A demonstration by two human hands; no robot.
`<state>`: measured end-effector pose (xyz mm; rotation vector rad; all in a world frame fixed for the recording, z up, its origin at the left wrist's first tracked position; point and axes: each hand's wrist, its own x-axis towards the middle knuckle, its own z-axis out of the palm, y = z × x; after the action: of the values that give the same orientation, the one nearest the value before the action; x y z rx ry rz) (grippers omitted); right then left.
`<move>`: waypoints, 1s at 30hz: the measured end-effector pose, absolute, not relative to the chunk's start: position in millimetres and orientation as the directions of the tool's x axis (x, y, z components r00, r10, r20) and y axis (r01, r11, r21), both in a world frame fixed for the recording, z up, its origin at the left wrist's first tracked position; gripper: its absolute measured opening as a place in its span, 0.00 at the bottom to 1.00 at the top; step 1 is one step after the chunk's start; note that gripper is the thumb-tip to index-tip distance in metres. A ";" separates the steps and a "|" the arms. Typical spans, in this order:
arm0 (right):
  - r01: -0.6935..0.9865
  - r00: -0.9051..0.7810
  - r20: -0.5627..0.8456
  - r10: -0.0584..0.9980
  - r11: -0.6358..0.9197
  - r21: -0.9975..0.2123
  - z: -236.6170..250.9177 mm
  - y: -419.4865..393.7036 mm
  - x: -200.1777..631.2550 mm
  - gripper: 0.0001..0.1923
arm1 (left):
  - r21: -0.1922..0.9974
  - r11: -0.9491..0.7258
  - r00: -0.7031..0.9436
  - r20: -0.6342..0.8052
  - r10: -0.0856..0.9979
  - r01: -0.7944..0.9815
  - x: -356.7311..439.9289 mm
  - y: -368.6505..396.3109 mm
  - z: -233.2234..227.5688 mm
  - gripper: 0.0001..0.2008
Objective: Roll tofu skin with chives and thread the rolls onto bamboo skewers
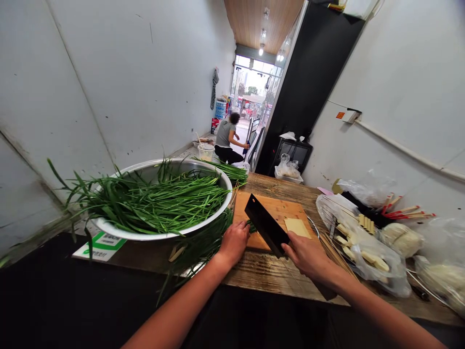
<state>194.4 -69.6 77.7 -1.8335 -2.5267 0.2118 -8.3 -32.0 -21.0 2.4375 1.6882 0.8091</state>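
My right hand [307, 254] is closed around the handle of a dark cleaver [267, 225], its blade slanting over a wooden cutting board [267, 201]. My left hand [234, 242] has its fingers curled over a bunch of garlic chives [205, 242] at the board's left edge; the cut ends are partly hidden by the blade and fingers. A pale yellow tofu sheet [297, 228] lies on the board beside the cleaver. To the left, a large metal basin [227, 198] holds a heap of long green chives [167, 198].
Bamboo skewers [336, 252] lie right of the board, near a plastic-covered tray of skewered pale pieces [374, 261]. Red-tipped chopsticks [403, 212] and bagged food [401, 238] stand farther right. More chives [232, 172] lie behind the basin. A person [227, 138] crouches near the doorway.
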 end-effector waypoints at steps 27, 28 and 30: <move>0.931 -0.366 -0.202 0.908 0.360 -0.066 95.0 -63.0 173.0 0.10 | 0.286 -0.459 0.362 0.332 0.871 0.841 -10.1 -17.9 -27.1 0.12; 0.926 -0.378 -0.205 0.903 0.371 -0.072 95.4 -61.9 172.2 0.10 | 0.276 -0.462 0.374 0.317 0.872 0.843 -10.0 -17.8 -26.2 0.12; 0.922 -0.386 -0.211 0.898 0.376 -0.087 94.8 -60.8 172.2 0.10 | 0.259 -0.456 0.378 0.299 0.876 0.852 -9.7 -18.1 -24.0 0.12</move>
<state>172.2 -60.8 94.8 -1.8030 -2.7095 0.3122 -9.7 -18.1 -24.0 2.5557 1.6048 0.6146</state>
